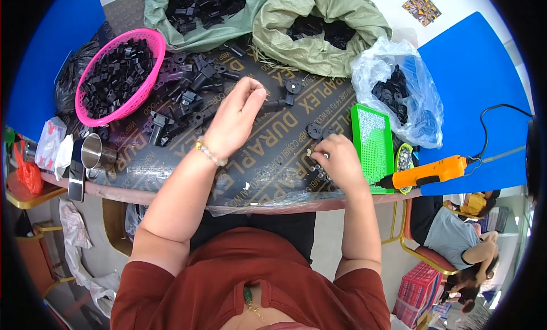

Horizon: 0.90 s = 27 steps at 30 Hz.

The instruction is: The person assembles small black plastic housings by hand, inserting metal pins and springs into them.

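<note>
My left hand (pixel 238 110) is over the middle of the table, fingers curled and thumb against them. A tiny bit shows at its fingertips, too small to name. Just right of it lies a black plastic part (pixel 292 89) with a round end. My right hand (pixel 342 162) is closed in a pinch low over the table, a small pale piece (pixel 310 152) at its fingertips; whether it is gripped is hidden. Round black discs (pixel 314 130) lie just beyond this hand. Small shiny pieces (pixel 320 173) are scattered beside and below its fingers.
Right of my right hand are a green tray (pixel 355 130) of small silvery pieces and an orange electric screwdriver (pixel 430 171). Black parts fill a pink basket (pixel 160 48), two green sacks (pixel 268 31) and a clear bag (pixel 424 96). Loose black parts (pixel 196 82) and a metal cup (pixel 91 150) stand left.
</note>
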Available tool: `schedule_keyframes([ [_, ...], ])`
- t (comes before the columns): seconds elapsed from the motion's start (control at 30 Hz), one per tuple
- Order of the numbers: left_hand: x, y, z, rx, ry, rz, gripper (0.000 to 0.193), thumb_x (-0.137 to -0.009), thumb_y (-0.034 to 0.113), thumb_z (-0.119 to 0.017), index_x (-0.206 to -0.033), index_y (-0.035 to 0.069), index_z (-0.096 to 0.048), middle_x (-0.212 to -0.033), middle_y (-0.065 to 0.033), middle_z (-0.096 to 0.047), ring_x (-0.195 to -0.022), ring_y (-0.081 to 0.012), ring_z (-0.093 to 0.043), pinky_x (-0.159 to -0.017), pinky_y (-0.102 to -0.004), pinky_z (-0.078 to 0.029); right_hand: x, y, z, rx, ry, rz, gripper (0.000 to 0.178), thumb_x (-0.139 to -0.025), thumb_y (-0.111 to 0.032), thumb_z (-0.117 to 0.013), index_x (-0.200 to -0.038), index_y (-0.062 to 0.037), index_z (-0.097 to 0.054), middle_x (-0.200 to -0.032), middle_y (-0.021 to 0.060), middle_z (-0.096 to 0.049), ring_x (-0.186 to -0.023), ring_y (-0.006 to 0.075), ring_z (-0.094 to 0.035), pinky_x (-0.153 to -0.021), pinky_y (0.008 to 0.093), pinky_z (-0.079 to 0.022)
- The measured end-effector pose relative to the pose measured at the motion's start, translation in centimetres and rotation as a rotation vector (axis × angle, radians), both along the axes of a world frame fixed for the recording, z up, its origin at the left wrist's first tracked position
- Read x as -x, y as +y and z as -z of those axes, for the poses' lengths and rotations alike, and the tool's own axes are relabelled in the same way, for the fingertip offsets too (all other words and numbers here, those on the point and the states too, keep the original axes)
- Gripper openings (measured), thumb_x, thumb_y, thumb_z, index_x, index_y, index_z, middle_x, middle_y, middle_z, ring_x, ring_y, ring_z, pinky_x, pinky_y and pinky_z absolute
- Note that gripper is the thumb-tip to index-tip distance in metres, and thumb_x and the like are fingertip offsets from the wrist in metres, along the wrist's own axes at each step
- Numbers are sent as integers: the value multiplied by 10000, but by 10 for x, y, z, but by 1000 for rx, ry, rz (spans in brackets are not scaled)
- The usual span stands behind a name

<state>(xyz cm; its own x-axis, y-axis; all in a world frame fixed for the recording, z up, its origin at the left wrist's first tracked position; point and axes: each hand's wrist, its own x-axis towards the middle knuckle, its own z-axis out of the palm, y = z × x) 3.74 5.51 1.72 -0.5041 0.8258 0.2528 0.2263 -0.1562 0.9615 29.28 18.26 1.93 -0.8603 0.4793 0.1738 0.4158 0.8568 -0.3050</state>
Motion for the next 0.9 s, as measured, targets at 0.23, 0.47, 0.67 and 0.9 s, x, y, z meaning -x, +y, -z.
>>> schedule_keyframes([
  [0.23,-9,6,19,90,-777,395,232,-1052,333,-615,-1096,108,-647,-1094,-39,-685,-952,-97,-631,-795,-281,-511,-5,-5,12,-89,106,25,76,-771,-39,-764,-821,-43,-707,-868,99,-672,-873,325,-619,-795,428,-492],
  [0.47,-15,12,24,-21,-1015,564,211,-1081,262,-551,-1135,85,-652,-1181,-63,-681,-1064,-181,-655,-925,-399,-551,54,4,-39,407,460,-32,89,-836,-42,-752,-870,-4,-679,-887,73,-662,-831,180,-644,-752,305,-510],
  [0.67,-10,19,32,-158,-958,373,333,-1069,308,-555,-1264,44,-613,-1249,-86,-647,-1183,-195,-596,-1026,-392,-472,98,5,-38,546,273,-175,104,-922,-104,-704,-948,-6,-684,-878,41,-632,-805,127,-595,-712,289,-480],
  [0.9,-11,24,39,-62,-1106,275,355,-1089,347,-519,-1224,38,-631,-1148,-98,-691,-1024,-216,-678,-918,-384,-572,97,3,-10,711,504,-105,87,-985,-47,-618,-969,29,-658,-966,62,-596,-842,139,-602,-721,273,-485],
])
